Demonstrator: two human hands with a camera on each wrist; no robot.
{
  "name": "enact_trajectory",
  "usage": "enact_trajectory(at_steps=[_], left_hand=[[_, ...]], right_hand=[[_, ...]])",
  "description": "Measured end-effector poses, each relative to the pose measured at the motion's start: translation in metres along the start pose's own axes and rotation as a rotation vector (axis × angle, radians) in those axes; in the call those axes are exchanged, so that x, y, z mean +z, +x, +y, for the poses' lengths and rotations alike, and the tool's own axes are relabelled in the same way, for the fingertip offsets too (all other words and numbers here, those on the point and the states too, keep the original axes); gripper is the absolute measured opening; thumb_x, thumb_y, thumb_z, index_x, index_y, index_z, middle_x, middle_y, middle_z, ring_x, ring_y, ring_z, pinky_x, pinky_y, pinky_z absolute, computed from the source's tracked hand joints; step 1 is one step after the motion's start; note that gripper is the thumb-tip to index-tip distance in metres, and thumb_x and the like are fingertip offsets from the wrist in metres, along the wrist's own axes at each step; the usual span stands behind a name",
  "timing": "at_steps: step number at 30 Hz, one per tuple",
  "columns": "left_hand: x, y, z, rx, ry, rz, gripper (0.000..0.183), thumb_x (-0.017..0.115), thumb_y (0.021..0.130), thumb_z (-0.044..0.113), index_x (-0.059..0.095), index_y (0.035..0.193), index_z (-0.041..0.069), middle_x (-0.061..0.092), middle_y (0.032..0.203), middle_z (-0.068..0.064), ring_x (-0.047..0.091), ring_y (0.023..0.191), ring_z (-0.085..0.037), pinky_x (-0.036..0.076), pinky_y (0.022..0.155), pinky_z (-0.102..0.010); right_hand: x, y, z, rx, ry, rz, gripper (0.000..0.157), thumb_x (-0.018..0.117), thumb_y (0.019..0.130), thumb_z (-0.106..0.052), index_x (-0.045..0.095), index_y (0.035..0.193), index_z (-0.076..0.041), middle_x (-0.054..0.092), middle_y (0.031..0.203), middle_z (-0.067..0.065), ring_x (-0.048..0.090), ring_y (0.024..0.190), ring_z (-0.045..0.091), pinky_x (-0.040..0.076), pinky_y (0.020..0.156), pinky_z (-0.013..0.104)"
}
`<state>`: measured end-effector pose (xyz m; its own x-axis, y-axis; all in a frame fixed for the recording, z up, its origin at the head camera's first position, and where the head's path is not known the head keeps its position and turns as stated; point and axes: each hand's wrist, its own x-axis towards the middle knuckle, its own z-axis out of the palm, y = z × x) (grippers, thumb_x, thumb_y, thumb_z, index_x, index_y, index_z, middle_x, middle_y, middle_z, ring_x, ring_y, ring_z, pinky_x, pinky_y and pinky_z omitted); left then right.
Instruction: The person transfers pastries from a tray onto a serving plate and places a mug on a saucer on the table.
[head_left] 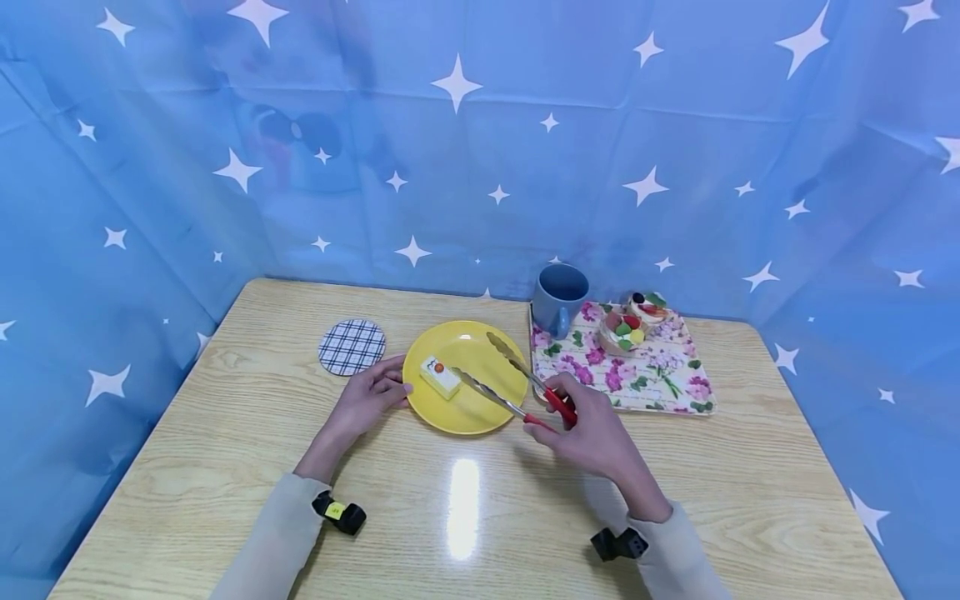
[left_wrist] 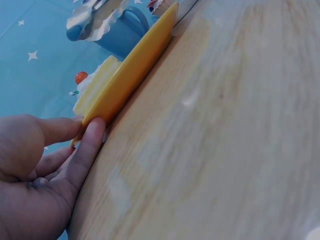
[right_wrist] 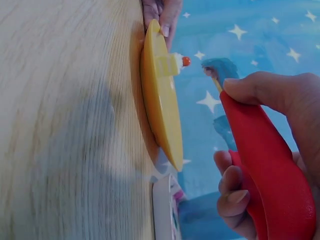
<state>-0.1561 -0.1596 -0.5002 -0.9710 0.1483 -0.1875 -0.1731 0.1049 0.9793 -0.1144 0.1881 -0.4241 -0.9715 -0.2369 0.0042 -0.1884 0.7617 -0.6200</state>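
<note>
A round yellow plate [head_left: 468, 421] sits on the table with a small slice of cake [head_left: 441, 379], white-topped with an orange-red ball, on its left part. My left hand [head_left: 372, 395] pinches the plate's left rim between thumb and fingers, as the left wrist view shows. In my right hand [head_left: 588, 429] are metal tongs with red handles [head_left: 561, 406], gripped from the right side. The tongs' arms are spread over the plate. One tip is close to the cake slice; whether it touches cannot be told. The other tip is farther back over the plate, with nothing between them.
Right of the plate lies a flowered tray [head_left: 654, 400] bearing a blue mug [head_left: 558, 304] and two fruit-topped cups of dessert [head_left: 622, 333]. A checked round coaster [head_left: 352, 347] is at the plate's left. A blue curtain with stars [head_left: 457, 192] hangs behind the wooden table [head_left: 375, 533].
</note>
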Motion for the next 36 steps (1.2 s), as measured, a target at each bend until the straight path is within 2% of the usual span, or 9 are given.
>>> enact_trajectory(at_steps=[8,15,23,32,36], left_hand=[[0.001,0.000,0.001,-0.009,0.009,0.011,0.055,0.069,0.098,0.010,0.051,0.150,0.015,0.061,0.118,-0.013,0.065,0.097,-0.013,0.066,0.087,-0.027],[0.001,0.000,0.001,-0.002,0.009,0.004,0.055,0.069,0.098,0.009,0.051,0.151,0.014,0.061,0.119,-0.014,0.065,0.097,-0.013,0.066,0.086,-0.027],[0.000,0.000,0.002,0.000,0.012,0.007,0.055,0.069,0.098,0.009,0.051,0.150,0.014,0.060,0.118,-0.014,0.066,0.095,-0.012,0.066,0.086,-0.027],[-0.001,0.000,-0.002,0.010,0.028,0.004,0.056,0.069,0.099,0.010,0.049,0.151,0.011,0.060,0.122,-0.019,0.067,0.098,-0.015,0.066,0.087,-0.027],[0.000,0.001,-0.002,0.017,0.037,0.005,0.056,0.069,0.099,0.012,0.049,0.151,0.011,0.060,0.121,-0.019,0.067,0.097,-0.014,0.066,0.086,-0.027]], right_hand=[[-0.006,-0.001,0.005,0.030,0.003,0.011,0.056,0.088,0.080,-0.043,0.060,0.121,-0.019,0.063,0.096,0.006,0.050,0.083,0.020,0.045,0.057,0.025],[-0.010,-0.002,0.007,0.022,-0.007,0.052,0.054,0.087,0.080,-0.041,0.062,0.122,-0.019,0.062,0.092,0.009,0.049,0.080,0.021,0.044,0.057,0.024],[-0.018,-0.005,0.009,0.044,0.008,0.085,0.058,0.084,0.083,-0.047,0.060,0.127,-0.017,0.066,0.105,0.006,0.053,0.087,0.022,0.050,0.062,0.025],[-0.025,-0.006,0.013,0.031,0.002,0.132,0.051,0.083,0.086,-0.042,0.060,0.124,-0.016,0.068,0.101,0.007,0.051,0.080,0.021,0.043,0.058,0.026],[-0.029,-0.007,0.016,0.031,-0.013,0.157,0.054,0.082,0.086,-0.043,0.060,0.126,-0.015,0.069,0.103,0.007,0.052,0.081,0.021,0.044,0.059,0.025]])
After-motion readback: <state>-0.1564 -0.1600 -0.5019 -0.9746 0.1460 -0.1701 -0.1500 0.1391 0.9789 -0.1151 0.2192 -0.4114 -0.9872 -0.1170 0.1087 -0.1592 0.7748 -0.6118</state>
